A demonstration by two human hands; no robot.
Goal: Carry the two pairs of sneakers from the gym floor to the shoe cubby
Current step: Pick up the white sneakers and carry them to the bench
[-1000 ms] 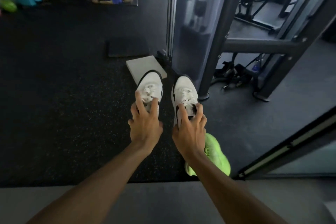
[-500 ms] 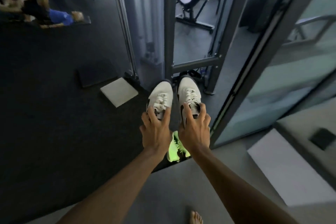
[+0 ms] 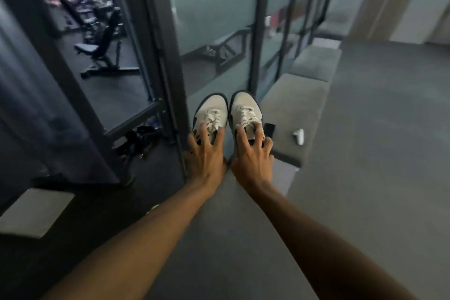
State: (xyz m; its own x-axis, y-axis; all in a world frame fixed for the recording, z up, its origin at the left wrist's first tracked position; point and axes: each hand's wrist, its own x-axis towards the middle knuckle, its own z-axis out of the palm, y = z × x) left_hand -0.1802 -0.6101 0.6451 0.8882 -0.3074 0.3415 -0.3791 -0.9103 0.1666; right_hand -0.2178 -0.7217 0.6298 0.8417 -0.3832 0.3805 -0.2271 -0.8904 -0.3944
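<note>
Head view. Dark-framed frosted glass partition point(image 3: 214, 31) directly beyond the sneakers; weight bench point(image 3: 102, 48) visible behind its left-hand opening. Row of grey cushioned benches point(image 3: 295, 109) right of the partition, along its base; black flat item point(image 3: 269, 130) and small white item point(image 3: 299, 136) lying on the nearest cushion. Tangle of dark straps point(image 3: 136, 139) on the floor at the partition's foot, left of the sneakers.

Left hand point(image 3: 207, 156) gripping left white sneaker point(image 3: 210, 117) at the collar, fingers hooked over the opening. Right hand point(image 3: 252, 156) gripping right white sneaker point(image 3: 246, 112) likewise. Both sneakers held aloft side by side, nearly touching, toes toward the partition. Uppers white with dark trim, white laces. Grey floor point(image 3: 377, 178) smooth.
</note>
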